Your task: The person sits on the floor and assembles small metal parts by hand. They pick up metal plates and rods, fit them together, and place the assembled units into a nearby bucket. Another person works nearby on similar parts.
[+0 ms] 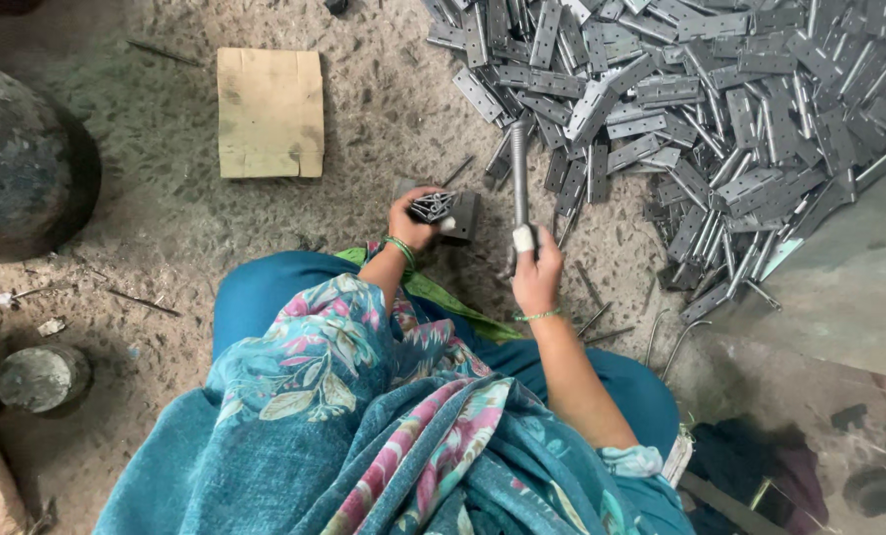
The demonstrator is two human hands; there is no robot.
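My left hand [410,220] grips a small stack of grey metal hinge plates [433,206] and holds it against a dark metal block [463,220] on the floor. My right hand [536,269] is closed around the taped handle of a hammer [519,168], whose grey shaft points away from me toward the pile. A big heap of loose metal hinge plates [701,109] covers the floor ahead and to the right. Green bangles ring both wrists.
A flat cardboard piece [270,112] lies on the dusty concrete at upper left. A large dark round object [22,163] sits at the left edge, with a small round stone [40,377] below it. Thin metal rods [594,319] lie near my right forearm. A grey slab [849,277] is at right.
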